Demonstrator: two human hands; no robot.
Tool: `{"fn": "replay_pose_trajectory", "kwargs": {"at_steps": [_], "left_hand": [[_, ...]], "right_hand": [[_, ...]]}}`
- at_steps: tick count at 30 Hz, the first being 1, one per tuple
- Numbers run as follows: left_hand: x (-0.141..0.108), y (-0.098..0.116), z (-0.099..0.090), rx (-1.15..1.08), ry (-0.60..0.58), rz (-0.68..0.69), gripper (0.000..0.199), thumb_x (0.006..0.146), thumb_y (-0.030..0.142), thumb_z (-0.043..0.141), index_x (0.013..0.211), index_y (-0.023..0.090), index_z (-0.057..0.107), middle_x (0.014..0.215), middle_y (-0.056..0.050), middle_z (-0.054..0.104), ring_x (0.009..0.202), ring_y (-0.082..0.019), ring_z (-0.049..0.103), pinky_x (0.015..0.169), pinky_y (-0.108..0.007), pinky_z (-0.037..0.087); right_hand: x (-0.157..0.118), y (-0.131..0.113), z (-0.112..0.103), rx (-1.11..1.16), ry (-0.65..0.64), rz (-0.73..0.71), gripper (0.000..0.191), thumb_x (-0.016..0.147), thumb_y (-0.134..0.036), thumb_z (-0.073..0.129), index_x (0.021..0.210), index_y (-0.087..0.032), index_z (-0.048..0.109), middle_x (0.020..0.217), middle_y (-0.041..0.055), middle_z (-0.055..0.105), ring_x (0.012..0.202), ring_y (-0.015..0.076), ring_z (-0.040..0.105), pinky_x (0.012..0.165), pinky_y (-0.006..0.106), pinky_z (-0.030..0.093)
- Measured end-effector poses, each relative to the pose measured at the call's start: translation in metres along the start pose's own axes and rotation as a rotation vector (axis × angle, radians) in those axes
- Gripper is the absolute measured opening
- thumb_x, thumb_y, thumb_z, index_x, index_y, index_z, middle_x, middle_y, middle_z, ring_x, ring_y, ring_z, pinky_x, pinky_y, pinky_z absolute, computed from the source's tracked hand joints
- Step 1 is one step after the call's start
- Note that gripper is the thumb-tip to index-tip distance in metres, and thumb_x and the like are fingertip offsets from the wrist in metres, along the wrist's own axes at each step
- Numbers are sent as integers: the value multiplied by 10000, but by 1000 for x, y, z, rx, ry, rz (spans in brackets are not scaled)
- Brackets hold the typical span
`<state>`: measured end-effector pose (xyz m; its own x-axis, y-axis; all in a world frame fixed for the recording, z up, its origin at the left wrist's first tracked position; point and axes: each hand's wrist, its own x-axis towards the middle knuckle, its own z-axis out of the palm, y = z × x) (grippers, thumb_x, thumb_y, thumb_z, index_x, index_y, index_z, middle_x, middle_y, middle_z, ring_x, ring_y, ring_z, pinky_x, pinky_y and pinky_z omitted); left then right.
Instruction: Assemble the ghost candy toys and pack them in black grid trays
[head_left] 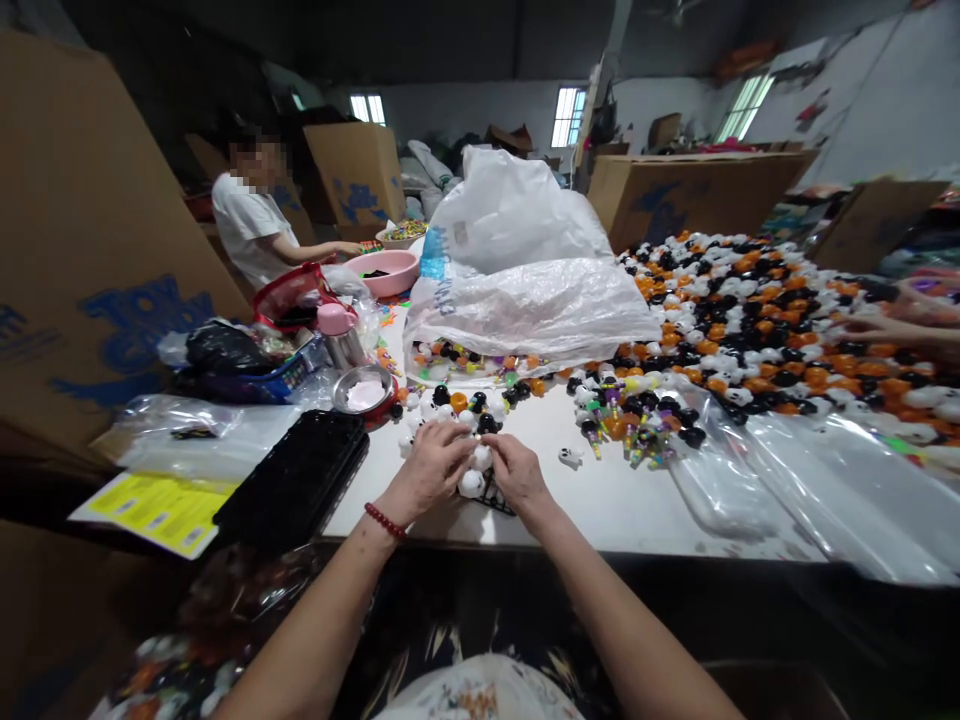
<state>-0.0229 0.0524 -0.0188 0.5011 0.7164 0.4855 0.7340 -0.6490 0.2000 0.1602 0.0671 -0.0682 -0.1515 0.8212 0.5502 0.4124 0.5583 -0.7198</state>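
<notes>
A black tray with white ghost toys lies near the table's front edge, partly covered by both hands. My left hand, with a red bead bracelet at the wrist, curls over the toys from the left; what its fingertips grip is hidden. Closed at the fingertips, my right hand pinches a white ghost toy at the tray's far side. Just beyond the hands sits a small pile of black, white and orange toys. One loose ghost toy rests to the right.
Stacked black trays and a metal bowl stand left. A white sack is behind. Right lie colourful toys, clear plastic bags and a large toy heap. A co-worker works back left; another person's hand reaches in from the right.
</notes>
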Motion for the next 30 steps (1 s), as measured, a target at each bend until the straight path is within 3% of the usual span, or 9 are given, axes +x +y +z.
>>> {"fn": "replay_pose_trajectory", "kwargs": {"at_steps": [6, 11, 14, 17, 20, 22, 25, 27, 30], "left_hand": [[0, 3, -2, 10, 32, -21, 342, 955, 278, 482, 1278, 205, 566, 1314, -96, 587, 1219, -217, 509, 1091, -447, 324], [-1, 9, -2, 68, -23, 31, 349, 988, 336, 423, 1293, 246, 566, 1364, -62, 582, 1334, -233, 440, 1140, -513, 189], [-1, 13, -4, 84, -13, 21, 350, 994, 354, 410, 1281, 227, 567, 1351, -68, 594, 1331, -227, 449, 1154, -515, 139], [-7, 19, -8, 101, 95, -35, 386, 986, 345, 429, 1338, 208, 512, 1412, -95, 534, 1351, -230, 429, 1164, -497, 147], [-23, 25, -9, 103, 275, -108, 505, 950, 378, 499, 1411, 187, 421, 1460, -141, 466, 1387, -258, 378, 1165, -494, 191], [-40, 28, -2, 102, 368, -138, 711, 889, 479, 575, 1471, 163, 318, 1487, -188, 406, 1407, -300, 339, 1158, -514, 216], [-62, 32, 18, 134, 409, -177, 1032, 763, 612, 665, 1521, 116, 169, 1519, -257, 306, 1429, -369, 270, 1140, -555, 234], [-70, 35, 32, 156, 395, -234, 1064, 762, 598, 674, 1527, 100, 129, 1526, -270, 283, 1438, -379, 244, 1132, -554, 251], [-71, 38, 47, 172, 378, -318, 936, 844, 491, 634, 1532, 111, 126, 1527, -252, 301, 1444, -356, 245, 1125, -526, 279]], "right_hand": [[-2, 3, 3, -155, -67, -99, 397, 849, -74, 414, 1141, -177, 663, 1040, 109, 639, 970, 205, 616, 898, 341, 524], [-4, -3, -2, -276, -95, -126, 364, 854, -74, 423, 1093, -171, 681, 960, 110, 585, 912, 217, 579, 841, 343, 536], [-1, -6, -7, -256, -53, -138, 357, 880, -103, 425, 1133, -173, 667, 996, 117, 589, 963, 222, 574, 883, 356, 528], [9, -5, -13, -288, 46, -126, 361, 931, -184, 420, 1226, -180, 627, 1123, 134, 597, 1089, 240, 545, 988, 412, 478], [24, 1, -18, -309, 86, -71, 430, 992, -320, 364, 1363, -173, 524, 1340, 139, 538, 1268, 249, 461, 1098, 470, 378], [33, 6, -16, -303, 61, -14, 519, 1012, -410, 299, 1442, -148, 427, 1465, 137, 443, 1389, 251, 343, 1153, 490, 296], [41, 11, -5, -287, -25, 77, 627, 1016, -504, 190, 1480, -122, 365, 1538, 123, 347, 1462, 252, 206, 1178, 495, 240], [41, 12, 6, -288, -82, 99, 661, 1011, -533, 147, 1468, -125, 394, 1540, 115, 346, 1468, 257, 188, 1178, 505, 233], [37, 9, 19, -289, -132, 91, 674, 1008, -548, 125, 1441, -143, 445, 1526, 109, 373, 1467, 265, 193, 1176, 530, 217]]}}
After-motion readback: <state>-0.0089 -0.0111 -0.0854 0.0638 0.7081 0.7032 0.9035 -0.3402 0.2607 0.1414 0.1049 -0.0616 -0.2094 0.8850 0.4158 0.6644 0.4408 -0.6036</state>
